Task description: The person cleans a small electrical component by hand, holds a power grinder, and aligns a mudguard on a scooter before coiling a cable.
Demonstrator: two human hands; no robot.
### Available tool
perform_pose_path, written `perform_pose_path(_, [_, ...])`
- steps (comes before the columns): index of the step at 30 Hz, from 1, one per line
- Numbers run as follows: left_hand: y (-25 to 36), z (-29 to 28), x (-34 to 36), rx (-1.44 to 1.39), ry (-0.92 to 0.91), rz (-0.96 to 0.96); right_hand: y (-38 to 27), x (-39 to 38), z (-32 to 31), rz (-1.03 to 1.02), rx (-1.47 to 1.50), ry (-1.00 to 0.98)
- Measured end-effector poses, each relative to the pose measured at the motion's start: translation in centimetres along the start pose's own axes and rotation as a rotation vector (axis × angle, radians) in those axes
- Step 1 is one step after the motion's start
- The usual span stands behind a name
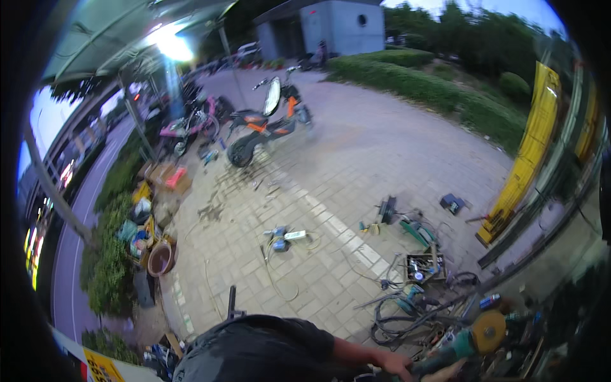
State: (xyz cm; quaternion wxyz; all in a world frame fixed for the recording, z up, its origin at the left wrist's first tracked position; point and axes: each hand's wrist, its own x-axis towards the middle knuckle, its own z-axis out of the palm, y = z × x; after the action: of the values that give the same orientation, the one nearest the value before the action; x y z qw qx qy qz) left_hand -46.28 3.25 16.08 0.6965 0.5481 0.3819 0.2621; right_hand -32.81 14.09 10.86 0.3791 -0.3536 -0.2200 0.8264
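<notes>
At the bottom of the view, my left arm in a dark short sleeve reaches right. My left hand (394, 363) is closed on the rear of a teal power grinder (457, 347) with a round yellow disc (488, 331). My right hand (449, 372) is partly visible under the tool at the lower edge; its fingers are too blurred to read. Around the grinder lie coiled dark hoses (388, 325), a tray of small tools (425, 267) and jumbled parts.
A blue-and-white tool with cable (279, 239) lies on the paving. A black-and-orange scooter (267, 127) stands farther ahead, beside a pink bicycle (184, 127). Cardboard boxes (162, 175), bags and a bucket (160, 258) line the left hedge. Yellow beams (528, 153) lean at right.
</notes>
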Motion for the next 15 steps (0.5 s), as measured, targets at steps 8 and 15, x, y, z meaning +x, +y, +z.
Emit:
perform_pose_path(8, [3.0,-13.6,-25.5,-0.178,1.209,-0.449,17.2,7.4,32.3,0.406,-0.482,-0.547])
perform_pose_path(15, [-3.2,-21.3,-38.4,-0.308,1.436,-0.481,30.6,10.3,46.2,0.84,-0.43,-0.78])
